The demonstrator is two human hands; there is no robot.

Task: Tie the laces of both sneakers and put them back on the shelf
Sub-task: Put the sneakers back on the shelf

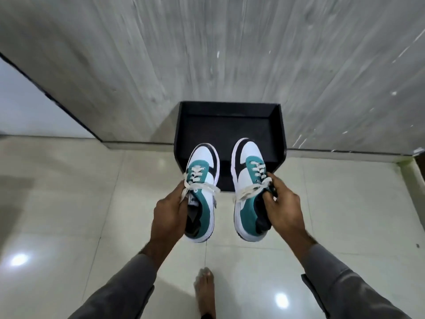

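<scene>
Two white, teal and black sneakers hang in the air side by side, toes pointing away from me. My left hand (169, 212) grips the left sneaker (203, 178) at its collar, fingers inside the opening. My right hand (279, 203) grips the right sneaker (247, 180) the same way. Both show white laces tied in bows across the tongue. A black open shelf (230, 125) stands on the floor against the wall, just beyond and below the toes.
A grey streaked wall (207, 54) rises behind the shelf. Glossy pale floor tiles (92, 203) spread around me. My bare foot (205, 293) stands near the bottom centre. A white door or panel (27, 107) with a dark edge sits at the left.
</scene>
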